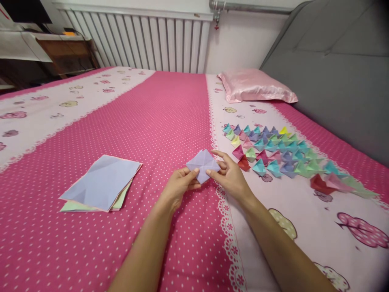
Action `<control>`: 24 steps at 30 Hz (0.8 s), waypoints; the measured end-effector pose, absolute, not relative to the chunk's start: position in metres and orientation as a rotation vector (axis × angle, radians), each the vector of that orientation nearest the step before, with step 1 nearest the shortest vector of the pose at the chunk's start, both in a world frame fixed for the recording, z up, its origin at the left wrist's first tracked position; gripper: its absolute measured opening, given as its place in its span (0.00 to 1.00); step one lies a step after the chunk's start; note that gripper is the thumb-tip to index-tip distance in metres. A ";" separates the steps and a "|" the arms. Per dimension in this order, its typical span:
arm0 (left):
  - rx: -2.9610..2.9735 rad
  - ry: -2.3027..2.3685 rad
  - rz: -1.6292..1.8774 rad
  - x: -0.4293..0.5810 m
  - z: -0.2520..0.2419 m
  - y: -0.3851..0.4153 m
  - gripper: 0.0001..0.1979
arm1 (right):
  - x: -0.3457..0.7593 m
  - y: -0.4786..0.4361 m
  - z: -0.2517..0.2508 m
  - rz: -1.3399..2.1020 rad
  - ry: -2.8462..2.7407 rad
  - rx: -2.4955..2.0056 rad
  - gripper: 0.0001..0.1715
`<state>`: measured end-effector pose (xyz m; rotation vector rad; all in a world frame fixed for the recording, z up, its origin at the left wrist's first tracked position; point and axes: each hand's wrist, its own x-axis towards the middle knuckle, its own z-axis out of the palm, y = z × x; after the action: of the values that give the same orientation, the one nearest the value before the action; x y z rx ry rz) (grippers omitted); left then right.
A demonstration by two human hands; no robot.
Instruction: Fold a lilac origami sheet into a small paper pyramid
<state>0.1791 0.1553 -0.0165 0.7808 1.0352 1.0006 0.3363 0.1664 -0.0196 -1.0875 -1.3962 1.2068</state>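
A lavender piece of folded origami paper point(203, 163), roughly diamond-shaped with crossing creases, is held just above the bed. My left hand point(180, 182) pinches its left side, thumb on top and fingers beneath. On the right side, my right hand point(229, 172) grips it the same way, thumb on the face and index finger at the edge. Left of my hands lies a stack of square paper sheets point(103, 182), a bluish one on top and green ones showing below. Several rows of small folded paper boats point(275, 152) in many colours stand to the right.
The bed's pink dotted cover point(170, 105) spreads beneath everything. A pink satin pillow point(257, 86) lies near the grey padded headboard point(337, 61). Behind the bed are a white radiator point(146, 38) and a wooden desk point(65, 52) with a monitor point(27, 12).
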 end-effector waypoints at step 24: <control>0.726 0.835 0.963 0.180 -0.010 0.154 0.08 | 0.338 0.166 -0.017 0.748 -1.630 -1.125 0.05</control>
<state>0.1803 0.1538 -0.0099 0.7257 0.8347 0.9635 0.3377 0.1656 -0.0169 -1.1247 -1.6301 0.7480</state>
